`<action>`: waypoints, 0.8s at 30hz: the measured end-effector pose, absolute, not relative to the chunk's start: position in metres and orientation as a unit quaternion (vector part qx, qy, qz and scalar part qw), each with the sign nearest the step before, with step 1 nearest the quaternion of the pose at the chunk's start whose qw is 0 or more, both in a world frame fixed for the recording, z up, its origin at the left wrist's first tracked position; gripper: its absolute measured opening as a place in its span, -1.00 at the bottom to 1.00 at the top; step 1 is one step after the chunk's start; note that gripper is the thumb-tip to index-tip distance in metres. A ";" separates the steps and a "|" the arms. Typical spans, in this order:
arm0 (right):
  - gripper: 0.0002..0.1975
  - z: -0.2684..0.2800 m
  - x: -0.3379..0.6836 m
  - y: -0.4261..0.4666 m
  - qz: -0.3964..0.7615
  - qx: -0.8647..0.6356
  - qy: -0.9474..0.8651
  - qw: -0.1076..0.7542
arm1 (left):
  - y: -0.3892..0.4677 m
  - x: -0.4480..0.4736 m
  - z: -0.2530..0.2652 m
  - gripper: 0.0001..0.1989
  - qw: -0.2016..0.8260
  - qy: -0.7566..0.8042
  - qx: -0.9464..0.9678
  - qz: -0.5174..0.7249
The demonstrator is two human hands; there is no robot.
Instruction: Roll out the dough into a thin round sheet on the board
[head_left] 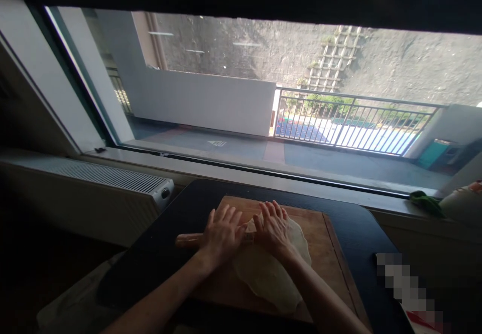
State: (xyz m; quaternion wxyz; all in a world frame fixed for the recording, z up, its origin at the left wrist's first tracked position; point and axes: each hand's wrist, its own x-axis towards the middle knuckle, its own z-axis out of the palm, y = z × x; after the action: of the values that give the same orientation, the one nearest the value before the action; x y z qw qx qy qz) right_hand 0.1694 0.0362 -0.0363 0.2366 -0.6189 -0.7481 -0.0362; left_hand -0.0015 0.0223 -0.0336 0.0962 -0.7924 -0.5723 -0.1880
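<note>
A wooden rolling pin [187,240] lies across a cutting board [320,243], its left end sticking out past the board's edge. My left hand [222,231] rests flat on top of the pin, fingers stretched forward. Beside it, my right hand [271,227] presses down over the pin's right part with its fingers extended; the pin's right end is hidden beneath it. Under the pin and my right hand, a thin, pale sheet of dough [267,279] is spread on the board. My right forearm covers part of the dough.
The board is on a dark table [346,223] below a wide window. A white radiator [113,183] stands at the left. On the right are a green cloth-like item [425,202], a pale rounded object [463,203] and a partly blurred item [406,289] near the table's edge.
</note>
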 end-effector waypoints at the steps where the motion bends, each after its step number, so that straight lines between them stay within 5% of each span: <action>1: -0.51 -0.034 0.169 0.043 -0.029 -0.620 -0.748 0.234 | 0.030 -0.002 -0.035 -0.53 0.091 -0.575 -0.792 -0.181; 6: -0.53 -0.021 0.164 0.083 0.035 -0.646 -0.735 0.203 | 0.058 -0.004 -0.025 -0.55 0.049 -0.615 -0.766 -0.183; 9: -0.53 -0.024 0.167 0.070 0.036 -0.636 -0.741 0.211 | 0.029 -0.003 -0.019 -0.65 0.070 -0.531 -0.806 -0.254; 14: -0.60 -0.033 0.174 0.035 -0.017 -0.574 -0.783 0.239 | -0.045 -0.006 -0.029 -0.77 -0.034 -0.393 -0.883 -0.256; 24: -0.59 -0.028 0.166 0.060 0.019 -0.603 -0.777 0.179 | -0.051 -0.003 -0.035 -0.67 -0.048 -0.448 -0.855 -0.256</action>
State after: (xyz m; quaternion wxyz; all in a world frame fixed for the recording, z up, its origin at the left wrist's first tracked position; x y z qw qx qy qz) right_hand 0.1657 0.0598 -0.0283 0.1794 -0.6026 -0.7774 0.0191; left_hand -0.0034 -0.0508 -0.0355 -0.0478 -0.8551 -0.4480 -0.2564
